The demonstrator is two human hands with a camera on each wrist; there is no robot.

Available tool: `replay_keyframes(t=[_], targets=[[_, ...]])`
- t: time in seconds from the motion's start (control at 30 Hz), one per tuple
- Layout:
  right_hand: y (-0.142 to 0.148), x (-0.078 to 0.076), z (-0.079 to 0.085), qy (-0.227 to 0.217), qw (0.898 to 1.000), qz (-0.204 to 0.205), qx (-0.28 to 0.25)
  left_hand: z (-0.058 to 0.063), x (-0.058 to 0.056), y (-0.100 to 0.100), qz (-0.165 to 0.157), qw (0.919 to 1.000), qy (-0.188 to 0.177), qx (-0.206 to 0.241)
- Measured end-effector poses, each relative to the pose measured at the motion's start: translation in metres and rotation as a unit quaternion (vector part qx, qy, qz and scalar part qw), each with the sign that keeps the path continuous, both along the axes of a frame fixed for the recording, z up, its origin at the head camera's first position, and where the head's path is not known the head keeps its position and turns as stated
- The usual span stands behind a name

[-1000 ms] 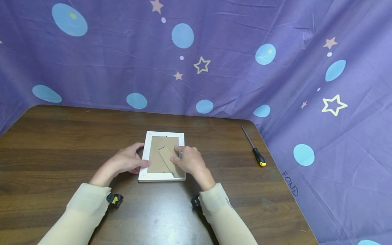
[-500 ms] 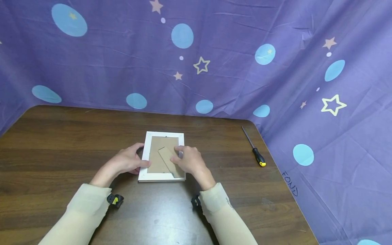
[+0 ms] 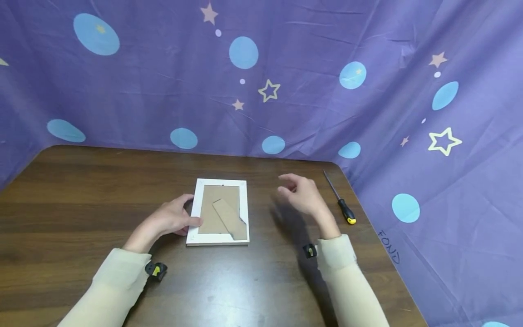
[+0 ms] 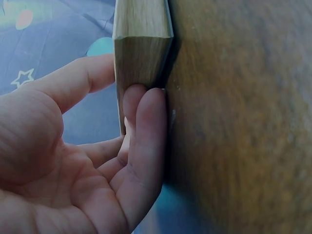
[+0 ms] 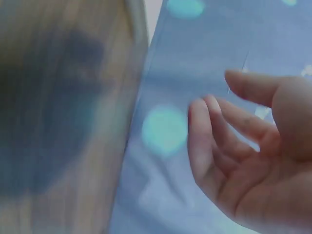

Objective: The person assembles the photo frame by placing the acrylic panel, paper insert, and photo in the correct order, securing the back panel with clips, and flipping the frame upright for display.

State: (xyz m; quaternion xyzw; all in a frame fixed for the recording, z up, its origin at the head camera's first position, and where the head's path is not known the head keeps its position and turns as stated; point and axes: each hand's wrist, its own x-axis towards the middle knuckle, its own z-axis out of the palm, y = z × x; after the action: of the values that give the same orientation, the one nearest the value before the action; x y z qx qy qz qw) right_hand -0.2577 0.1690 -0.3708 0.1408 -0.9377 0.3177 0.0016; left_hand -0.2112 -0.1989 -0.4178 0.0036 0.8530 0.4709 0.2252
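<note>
A white picture frame point(image 3: 209, 218) lies back side up on the table in the head view. Its brown backing shows, with a slanted stand flap point(image 3: 230, 220) flat against it. My left hand point(image 3: 169, 217) grips the frame's left side, thumb over the front part of the border. In the left wrist view, fingers of the left hand point(image 4: 97, 161) press the side of the pale wooden frame point(image 4: 141, 58), low beside the tabletop. Off to the right of the frame, my right hand point(image 3: 304, 195) hangs over the table, fingers loosely bent. The right wrist view shows this hand point(image 5: 239, 146) holding nothing.
A screwdriver point(image 3: 346, 210) with a black and yellow handle lies near the right edge of the brown wooden table point(image 3: 102, 195). Purple cloth point(image 3: 302, 118) with stars and blue dots hangs behind the table and along its right side.
My right hand has left the frame's right side and moved right, toward the screwdriver. The left hand keeps its grip on the frame. The head view has shifted slightly.
</note>
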Motion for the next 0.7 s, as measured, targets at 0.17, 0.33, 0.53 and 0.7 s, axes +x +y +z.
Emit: replay_keyframes(t=[0.17, 0.33, 0.53, 0.7], targets=[[0.073, -0.020, -0.007, 0.061, 0.989, -0.085, 0.105, 0.000, 0.001, -0.005, -0.003, 1.0000, -0.005, 0.001], [0.133, -0.027, -0.029, 0.022, 0.974, -0.115, 0.192, -0.001, 0.001, -0.009, -0.002, 1.0000, -0.008, 0.000], [0.168, -0.024, -0.052, -0.017, 0.963, -0.116, 0.243, -0.003, 0.000, -0.007, -0.002, 1.0000, -0.008, -0.001], [0.176, -0.024, -0.060, -0.007, 0.964, -0.112, 0.243, -0.002, -0.001, -0.003, -0.003, 0.9999, -0.011, 0.003]])
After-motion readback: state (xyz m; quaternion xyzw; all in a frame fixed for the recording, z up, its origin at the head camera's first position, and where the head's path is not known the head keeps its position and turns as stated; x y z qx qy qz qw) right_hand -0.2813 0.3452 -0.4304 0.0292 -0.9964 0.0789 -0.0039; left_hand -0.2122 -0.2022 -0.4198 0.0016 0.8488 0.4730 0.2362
